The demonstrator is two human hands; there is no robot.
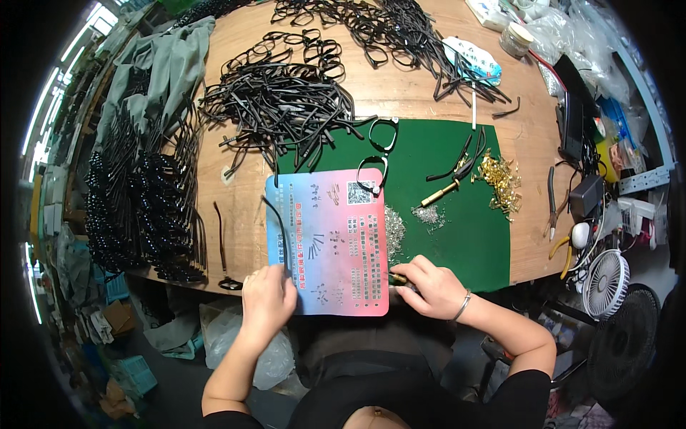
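The tabletop (pixel 246 247) is of smooth wood, the mat (pixel 468 243) matt. The card (pixel 314 236) looks smooth, the left stack (pixel 111 214) glossy plastic, the small bits (pixel 394 232) shiny metal.

From far off, I see the mat (pixel 461 250) on the tbl (pixel 421 100), at its near edge. The card (pixel 321 286) is over the mat's near L corner. One glasses frame (pixel 386 166) crosses the card's far R corner. 1st heap (pixel 393 232): just R of the card. 2nd heap (pixel 429 215): R of that. 3rd heap (pixel 500 182): mat's R edge. Big pile (pixel 286 107): mat's far L corner. Pliers (pixel 551 194): nr tbl's R edge. Cloth (pixel 164 53): tbl's far L corner.
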